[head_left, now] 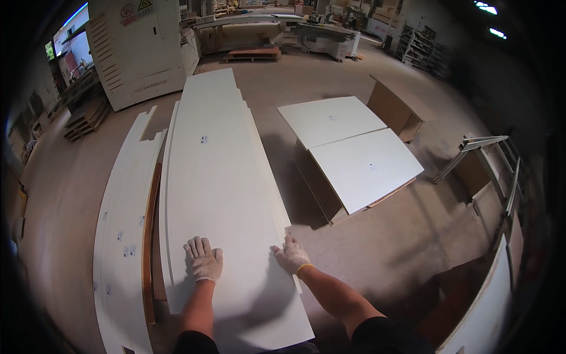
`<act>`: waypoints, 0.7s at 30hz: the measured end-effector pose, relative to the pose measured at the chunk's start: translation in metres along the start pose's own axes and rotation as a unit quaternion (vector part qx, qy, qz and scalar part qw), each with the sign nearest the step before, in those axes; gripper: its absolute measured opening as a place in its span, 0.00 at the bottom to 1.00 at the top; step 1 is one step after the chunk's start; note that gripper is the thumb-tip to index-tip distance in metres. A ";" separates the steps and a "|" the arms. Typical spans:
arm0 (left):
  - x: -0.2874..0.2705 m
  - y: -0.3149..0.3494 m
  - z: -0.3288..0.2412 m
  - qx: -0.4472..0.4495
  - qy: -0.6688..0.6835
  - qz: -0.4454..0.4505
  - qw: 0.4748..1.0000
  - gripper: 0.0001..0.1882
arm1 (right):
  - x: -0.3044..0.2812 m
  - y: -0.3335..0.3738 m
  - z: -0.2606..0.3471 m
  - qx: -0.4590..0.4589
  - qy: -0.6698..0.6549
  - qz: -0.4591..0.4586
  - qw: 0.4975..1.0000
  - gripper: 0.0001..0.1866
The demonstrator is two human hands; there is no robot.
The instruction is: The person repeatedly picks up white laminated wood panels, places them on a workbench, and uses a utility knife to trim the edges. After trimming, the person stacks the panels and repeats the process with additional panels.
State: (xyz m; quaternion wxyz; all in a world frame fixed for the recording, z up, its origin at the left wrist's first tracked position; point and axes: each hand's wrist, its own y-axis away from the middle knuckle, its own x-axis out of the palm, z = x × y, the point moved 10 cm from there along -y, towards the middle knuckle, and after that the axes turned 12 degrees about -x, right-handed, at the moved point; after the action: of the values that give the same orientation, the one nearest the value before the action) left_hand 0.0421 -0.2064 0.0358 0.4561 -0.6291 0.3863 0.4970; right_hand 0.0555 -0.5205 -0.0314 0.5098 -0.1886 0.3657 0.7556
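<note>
A long white board (218, 183) lies on top of a stack of similar boards whose edges show along both sides. My left hand (204, 259), in a pale knit work glove, rests flat on its surface near the left edge, fingers spread. At the right edge, my right hand (292, 257) wears a matching glove, with a yellow band at the wrist. Its thumb lies on the board and points left, apart from the index finger, which reaches forward along the edge. The other fingers of that hand are partly hidden. A small printed label (204, 140) sticks to the board farther up.
Narrower labelled white panels (121, 227) lie to the left. On the right, two white panels (365, 168) top another stack, with a brown box-like piece (392, 109) behind. A metal frame (486, 141) stands far right, a large machine cabinet (138, 53) far left, and pallets (88, 118) beside it.
</note>
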 end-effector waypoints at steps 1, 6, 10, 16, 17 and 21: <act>-0.006 0.003 0.000 0.003 -0.003 -0.042 0.999 0.29 | 0.009 0.021 -0.016 -0.011 -0.030 0.010 0.999 0.47; 0.010 0.010 -0.005 0.005 -0.010 -0.045 0.999 0.31 | 0.029 0.175 -0.123 0.018 0.041 0.054 0.998 0.44; 0.018 0.010 -0.005 -0.001 -0.004 -0.033 0.999 0.34 | -0.079 0.349 -0.242 0.150 0.134 -0.096 0.975 0.37; 0.024 0.015 -0.023 -0.015 -0.017 0.010 1.000 0.33 | -0.235 0.688 -0.328 0.453 0.289 -0.437 0.721 0.35; 0.031 0.018 -0.022 -0.040 -0.032 0.045 0.998 0.33 | -0.228 0.731 -0.351 0.515 0.255 -0.434 0.694 0.36; 0.034 0.034 -0.039 -0.028 -0.030 0.010 0.999 0.29 | -0.136 0.838 -0.460 0.679 0.059 -0.393 0.617 0.32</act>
State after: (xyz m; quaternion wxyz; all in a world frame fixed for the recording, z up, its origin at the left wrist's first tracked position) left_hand 0.0277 -0.2544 -0.0009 0.4450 -0.6224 0.3646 0.5307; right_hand -0.6902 -1.1274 0.0550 0.7183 0.0420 0.6945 0.0059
